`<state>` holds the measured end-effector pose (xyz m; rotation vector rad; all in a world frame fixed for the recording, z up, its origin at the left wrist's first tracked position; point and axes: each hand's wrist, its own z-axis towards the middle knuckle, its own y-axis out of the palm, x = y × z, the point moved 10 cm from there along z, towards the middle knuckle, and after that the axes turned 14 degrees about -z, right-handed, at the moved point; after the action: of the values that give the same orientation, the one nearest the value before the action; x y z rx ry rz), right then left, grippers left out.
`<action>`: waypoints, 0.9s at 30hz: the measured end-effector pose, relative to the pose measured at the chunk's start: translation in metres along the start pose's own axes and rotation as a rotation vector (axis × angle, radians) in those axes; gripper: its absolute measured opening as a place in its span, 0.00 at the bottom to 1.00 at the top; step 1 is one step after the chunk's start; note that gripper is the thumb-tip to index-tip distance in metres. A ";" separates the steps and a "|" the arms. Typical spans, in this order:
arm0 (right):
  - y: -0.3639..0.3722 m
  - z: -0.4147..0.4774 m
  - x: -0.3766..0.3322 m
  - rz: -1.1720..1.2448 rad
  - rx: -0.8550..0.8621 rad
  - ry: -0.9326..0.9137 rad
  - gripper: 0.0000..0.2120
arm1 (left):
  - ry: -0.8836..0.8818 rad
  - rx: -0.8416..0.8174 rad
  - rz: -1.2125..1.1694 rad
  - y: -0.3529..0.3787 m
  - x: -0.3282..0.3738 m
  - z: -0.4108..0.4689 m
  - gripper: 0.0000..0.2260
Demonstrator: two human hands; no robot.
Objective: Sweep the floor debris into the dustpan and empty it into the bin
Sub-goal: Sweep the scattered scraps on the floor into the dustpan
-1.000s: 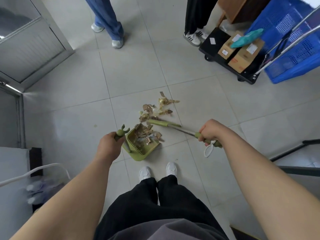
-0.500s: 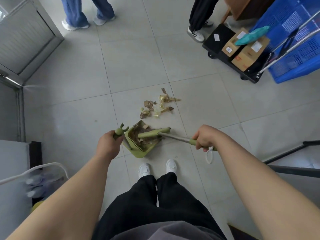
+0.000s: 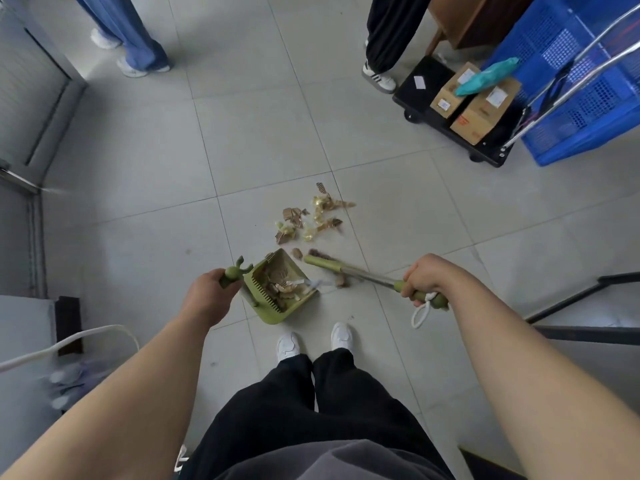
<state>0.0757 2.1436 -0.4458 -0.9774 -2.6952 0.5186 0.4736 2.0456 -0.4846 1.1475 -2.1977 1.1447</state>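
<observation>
A green dustpan (image 3: pixel 300 308) rests on the tiled floor just ahead of my shoes, with brown and yellow scraps lying inside it. My left hand (image 3: pixel 207 296) grips its green handle. My right hand (image 3: pixel 426 276) grips the green end of a short broom (image 3: pixel 349 271), whose metal shaft slants left so its head sits at the dustpan's right mouth. A loose pile of debris (image 3: pixel 313 218) lies on the floor a little beyond the dustpan. No bin is in sight.
Two people stand at the far edge: blue trousers (image 3: pixel 135 39) at left, black trousers (image 3: pixel 389 32) right of centre. A black trolley (image 3: pixel 426 88) with cardboard boxes (image 3: pixel 481 110) and a blue crate (image 3: pixel 581 81) fills the far right. A white cable (image 3: pixel 69 344) runs at left.
The broom head has pulled back out of the dustpan to its right mouth, after pushing scraps in. The dustpan stays in place with more scraps inside.
</observation>
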 end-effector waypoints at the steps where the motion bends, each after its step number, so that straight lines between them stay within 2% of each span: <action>1: 0.009 0.003 0.001 0.010 -0.027 0.008 0.05 | -0.002 -0.004 0.004 0.001 0.000 -0.001 0.09; 5: 0.044 0.010 -0.004 0.057 -0.127 -0.006 0.12 | -0.012 -0.016 0.019 0.007 -0.002 -0.005 0.09; 10: 0.048 0.003 -0.027 0.189 -0.158 -0.084 0.05 | -0.009 -0.014 0.000 0.012 0.000 -0.005 0.09; 12: 0.035 -0.002 -0.032 0.190 -0.160 -0.104 0.07 | -0.011 -0.010 -0.005 0.012 0.002 -0.004 0.08; 19: -0.014 -0.013 -0.026 0.175 -0.130 -0.054 0.08 | 0.008 0.014 0.054 0.009 0.012 -0.002 0.09; 27: -0.022 -0.007 -0.015 0.040 -0.008 -0.022 0.09 | -0.031 0.054 0.057 0.003 0.001 -0.006 0.11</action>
<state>0.0766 2.1201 -0.4321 -1.0354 -2.7040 0.5302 0.4706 2.0515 -0.4819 1.1385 -2.2484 1.2240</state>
